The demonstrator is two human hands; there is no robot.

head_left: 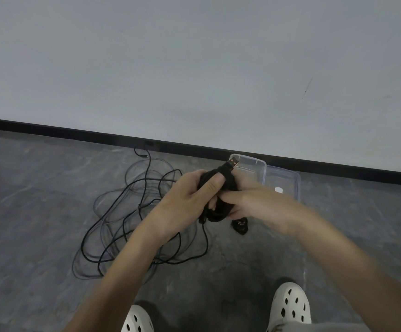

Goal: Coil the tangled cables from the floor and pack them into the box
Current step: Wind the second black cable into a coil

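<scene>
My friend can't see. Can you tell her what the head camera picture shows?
The left hand grips a coil of black cable, and the right hand holds it too. More cables lie tangled on the grey floor to the left. A clear box sits by the wall behind the hands.

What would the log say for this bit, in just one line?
step: coiling | left hand: grips cable bundle | right hand: holds same bundle | tangle: loose on floor | clear box: bundle not inside yet
</scene>
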